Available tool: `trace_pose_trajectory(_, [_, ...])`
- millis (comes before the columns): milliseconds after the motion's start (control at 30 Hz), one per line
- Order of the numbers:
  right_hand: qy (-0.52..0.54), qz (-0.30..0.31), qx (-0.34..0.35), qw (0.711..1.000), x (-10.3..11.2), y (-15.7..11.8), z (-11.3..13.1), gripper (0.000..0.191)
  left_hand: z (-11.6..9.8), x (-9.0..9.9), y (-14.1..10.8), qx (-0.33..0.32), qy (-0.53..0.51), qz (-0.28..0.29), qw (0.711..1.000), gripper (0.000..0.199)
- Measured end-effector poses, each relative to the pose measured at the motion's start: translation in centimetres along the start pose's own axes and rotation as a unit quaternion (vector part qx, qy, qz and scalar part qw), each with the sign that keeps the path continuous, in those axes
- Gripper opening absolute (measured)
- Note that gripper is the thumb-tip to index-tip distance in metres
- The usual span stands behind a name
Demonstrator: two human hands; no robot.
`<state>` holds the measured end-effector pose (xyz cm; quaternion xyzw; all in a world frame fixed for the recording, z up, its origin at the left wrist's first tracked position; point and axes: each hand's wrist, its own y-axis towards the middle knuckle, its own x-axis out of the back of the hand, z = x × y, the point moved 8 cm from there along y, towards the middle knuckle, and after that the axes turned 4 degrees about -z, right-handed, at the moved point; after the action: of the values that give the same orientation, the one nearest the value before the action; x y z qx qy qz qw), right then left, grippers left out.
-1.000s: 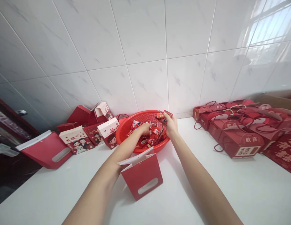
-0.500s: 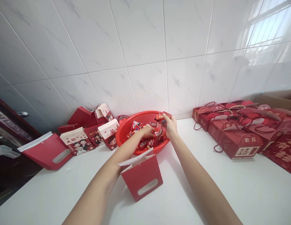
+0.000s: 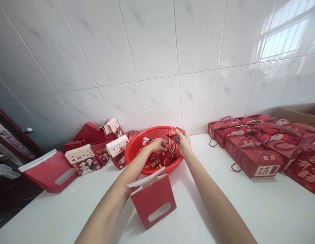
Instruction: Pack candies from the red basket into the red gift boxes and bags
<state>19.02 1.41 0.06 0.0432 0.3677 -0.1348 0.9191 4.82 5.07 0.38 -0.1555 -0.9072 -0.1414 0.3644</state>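
A red plastic basket (image 3: 133,140) holds many small wrapped candies (image 3: 161,159), mostly in red wrappers. Over the candies, my left hand (image 3: 159,145) has its fingers curled together; whether something is pinched in them is hidden. At the basket's right rim, my right hand (image 3: 184,141) grips several red-wrapped candies (image 3: 174,133) between thumb and fingers. In front of the basket a red paper gift box (image 3: 157,203) stands with its top open, a clear oval window low on its side. My left forearm passes close beside this box.
Flat-topped gift boxes with cartoon figures (image 3: 83,159) and a plain red one (image 3: 52,171) stand at left. Rows of red handled boxes (image 3: 259,159) fill the right, with a cardboard carton (image 3: 297,115) behind. A tiled wall (image 3: 157,84) closes the back.
My left hand has lifted slightly from among the candies, its fingers now more visible. My right hand stays at the rim with its candies. The view has tilted up a little.
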Motion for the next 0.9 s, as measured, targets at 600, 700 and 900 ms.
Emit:
trace_pose_trajectory(600, [-0.007, 0.177, -0.043, 0.983, -4.4, -3.3, 2.4, 0.029, -3.8, 10.2, -11.6, -0.010, -0.254, -0.321, 0.912, 0.055])
trace_pose_trajectory(700, [-0.034, 0.292, -0.031, 0.955, -6.7, -6.9, 4.5, 0.031, -5.9, 11.0, -14.5, -0.034, -0.254, -0.385, 0.887, 0.052])
trace_pose_trajectory(900, [-0.146, 0.423, 0.026, 0.894, -8.6, -12.7, 6.7, 0.026, -8.9, 10.8, -18.2, -0.088, -0.238, -0.480, 0.839, 0.035])
